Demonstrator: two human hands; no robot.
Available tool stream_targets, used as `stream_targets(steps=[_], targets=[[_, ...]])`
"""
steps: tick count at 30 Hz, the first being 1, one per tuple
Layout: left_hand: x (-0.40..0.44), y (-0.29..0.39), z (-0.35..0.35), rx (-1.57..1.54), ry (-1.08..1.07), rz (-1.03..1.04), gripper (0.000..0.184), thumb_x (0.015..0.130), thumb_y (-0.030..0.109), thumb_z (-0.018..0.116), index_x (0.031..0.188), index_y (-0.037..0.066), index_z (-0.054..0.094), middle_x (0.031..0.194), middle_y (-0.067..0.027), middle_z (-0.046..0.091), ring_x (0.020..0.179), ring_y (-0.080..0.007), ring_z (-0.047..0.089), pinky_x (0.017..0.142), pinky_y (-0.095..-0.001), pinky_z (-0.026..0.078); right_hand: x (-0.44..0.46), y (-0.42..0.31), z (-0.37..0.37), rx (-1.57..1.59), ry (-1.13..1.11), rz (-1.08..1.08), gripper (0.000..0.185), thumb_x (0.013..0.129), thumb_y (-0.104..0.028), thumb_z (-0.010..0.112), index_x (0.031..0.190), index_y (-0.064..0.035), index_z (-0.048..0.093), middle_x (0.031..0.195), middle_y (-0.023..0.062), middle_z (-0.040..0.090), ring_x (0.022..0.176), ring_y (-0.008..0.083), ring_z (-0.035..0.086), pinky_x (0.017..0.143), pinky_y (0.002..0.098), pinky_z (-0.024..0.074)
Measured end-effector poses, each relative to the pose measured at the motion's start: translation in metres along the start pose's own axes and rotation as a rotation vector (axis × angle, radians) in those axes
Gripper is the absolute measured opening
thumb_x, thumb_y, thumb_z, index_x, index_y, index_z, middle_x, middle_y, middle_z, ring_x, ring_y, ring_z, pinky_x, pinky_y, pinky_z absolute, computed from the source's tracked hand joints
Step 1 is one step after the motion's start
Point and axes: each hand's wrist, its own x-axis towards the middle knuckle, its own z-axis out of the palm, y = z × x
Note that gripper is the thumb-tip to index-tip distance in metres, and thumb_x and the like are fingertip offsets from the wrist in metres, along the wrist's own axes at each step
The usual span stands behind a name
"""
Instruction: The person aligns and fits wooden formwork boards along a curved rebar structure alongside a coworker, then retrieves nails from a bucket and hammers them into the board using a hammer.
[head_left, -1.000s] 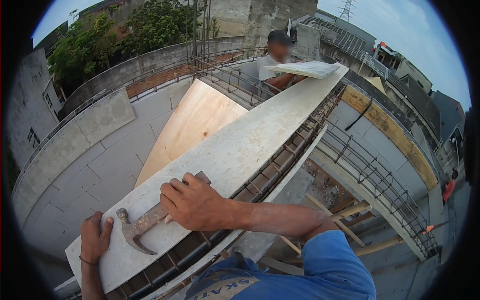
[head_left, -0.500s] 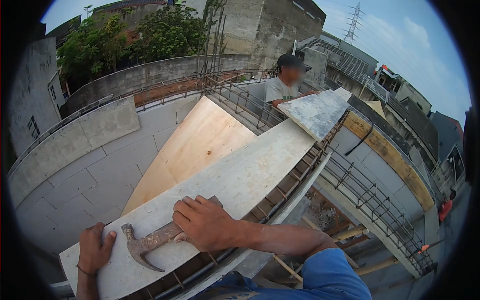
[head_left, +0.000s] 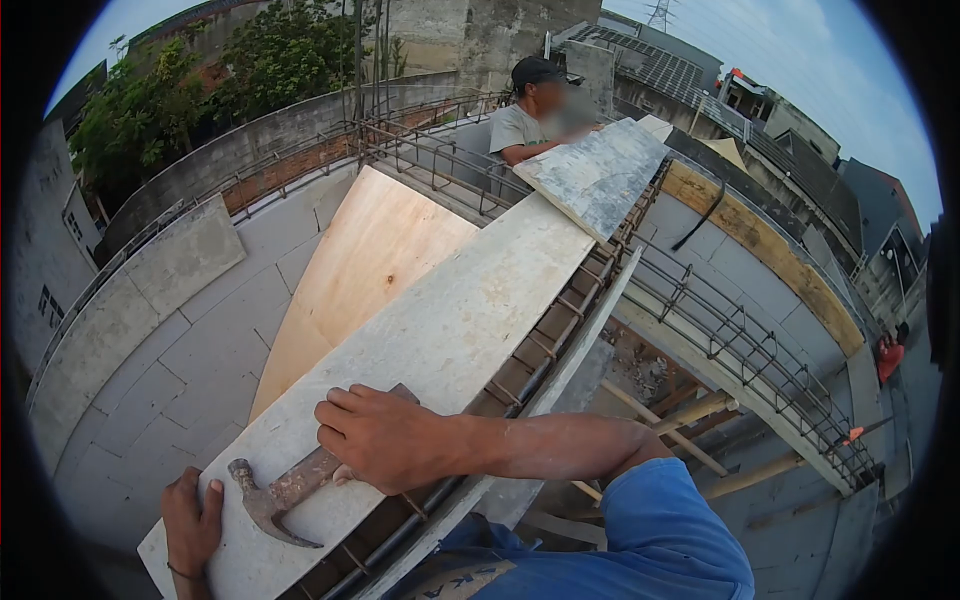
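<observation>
A worn claw hammer (head_left: 288, 489) lies flat over a long, pale board (head_left: 440, 325), its head pointing left and its claw curving toward me. My right hand (head_left: 385, 440) is closed around the handle and rests on the board. At the near left end, my left hand (head_left: 193, 520) grips the board's edge, with the thumb on top and the fingers curled over the side. Their tips are hidden. A second, grey-stained board (head_left: 600, 170) overlaps the far end. Beneath the long board runs a cage of steel bars (head_left: 525, 375).
Another person (head_left: 525, 120) in a cap stands by the far boards. Bare plywood (head_left: 375, 270) leans beside a block wall (head_left: 140, 385). To the right, a rebar cage (head_left: 740, 340) borders a drop with wooden poles (head_left: 690, 410). A person in red (head_left: 889, 355) is farther right.
My view has shifted, so the scene sits further left and higher in the picture. Both hands keep their places on the hammer and the board.
</observation>
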Motion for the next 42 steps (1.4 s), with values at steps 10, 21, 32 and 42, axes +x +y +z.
stream_targets(steps=[10, 21, 32, 42], targets=[[-0.0004, -0.0008, -0.0006, 0.037, 0.0, 0.003, 0.03, 0.095, 0.023, 0.066, 0.088, -0.005, 0.059, 0.073, -0.0291, 0.059, 0.073, -0.0512, 0.058, 0.065, -0.0545, 0.041, -0.0008, 0.0001, 0.0002, -0.001, 0.009, -0.01, 0.04, 0.086, -0.029, 0.078, 0.098, 0.0056, 0.064, 0.105, 0.0184, 0.058, 0.106, 0.034, 0.054, 0.092, 0.0439, 0.0449], [0.0005, -0.001, -0.0014, 0.036, -0.024, -0.011, 0.034, 0.096, 0.026, 0.066, 0.087, -0.006, 0.059, 0.072, -0.0302, 0.059, 0.073, -0.0521, 0.06, 0.065, -0.0547, 0.042, -0.0004, -0.0006, -0.0008, 0.007, -0.001, -0.007, 0.037, 0.087, -0.027, 0.078, 0.098, 0.0048, 0.063, 0.105, 0.0176, 0.057, 0.104, 0.0331, 0.054, 0.091, 0.0436, 0.0446], [0.0002, -0.0006, -0.0012, 0.042, -0.019, -0.004, 0.031, 0.096, 0.024, 0.066, 0.089, -0.006, 0.059, 0.074, -0.0297, 0.059, 0.074, -0.0518, 0.059, 0.066, -0.0547, 0.042, 0.0, -0.0002, -0.0004, 0.009, 0.004, -0.007, 0.035, 0.086, -0.023, 0.079, 0.096, 0.0075, 0.064, 0.104, 0.0189, 0.059, 0.104, 0.0332, 0.056, 0.09, 0.0433, 0.0462], [-0.0006, -0.0009, 0.0007, 0.074, -0.005, 0.022, 0.032, 0.097, 0.024, 0.065, 0.087, -0.005, 0.056, 0.072, -0.0288, 0.057, 0.073, -0.0505, 0.057, 0.065, -0.0545, 0.04, -0.0003, -0.0006, 0.0001, -0.007, -0.036, 0.01, 0.039, 0.088, -0.028, 0.078, 0.101, 0.0068, 0.064, 0.109, 0.0197, 0.059, 0.108, 0.0345, 0.055, 0.095, 0.0448, 0.0448]])
